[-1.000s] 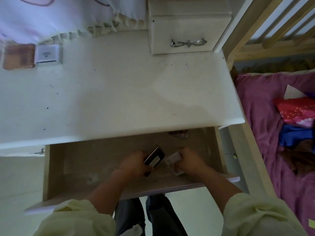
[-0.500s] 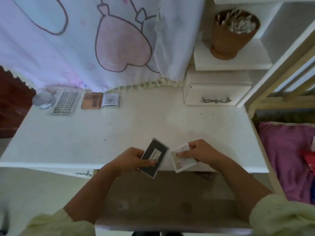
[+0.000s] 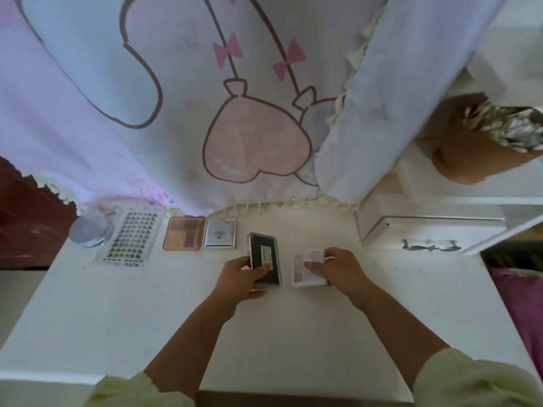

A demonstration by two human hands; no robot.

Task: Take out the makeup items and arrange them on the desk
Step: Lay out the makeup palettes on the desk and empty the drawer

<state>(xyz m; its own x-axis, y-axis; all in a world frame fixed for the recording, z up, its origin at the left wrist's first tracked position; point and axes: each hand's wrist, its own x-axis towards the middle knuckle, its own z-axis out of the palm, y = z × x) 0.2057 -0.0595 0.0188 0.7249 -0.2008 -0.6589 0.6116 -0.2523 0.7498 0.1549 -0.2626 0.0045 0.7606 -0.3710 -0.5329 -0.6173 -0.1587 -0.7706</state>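
Where the two hands are: over the middle of the white desk surface (image 3: 293,333), side by side and apart, each holding its own item.
Left hand (image 3: 244,277): grips the flat black rectangular case with a small pale label (image 3: 264,257) at its near end, thumb laid across the top, fingers curled underneath.
Black case position: lengthways, pointing away from the person, just right of the silver compact; it may be resting on the surface or held slightly above it, and the blur leaves that unclear.
Right hand (image 3: 338,271): holds the pale pink-and-white square palette (image 3: 308,268), thumb pressed on its top, fingers clamped round its right edge.
Pale palette position: to the right of the black case, a gap between them, low against the surface.
Back row, left to right: round clear jar (image 3: 88,230), clear tray of dark lash clusters (image 3: 132,236), rose-brown eyeshadow palette (image 3: 184,233), silver rectangular compact (image 3: 220,233), the last two just beside each other.
Behind the row: lilac cloth printed with a pink heart and bows (image 3: 176,113), its fringed hem touching the surface.
Right side: white box drawer with a metal bow handle (image 3: 426,233); above it, a brown pot (image 3: 476,145) full of cotton swabs (image 3: 508,127).
Sleeves: pale yellow cuffs (image 3: 470,383) on both forearms.
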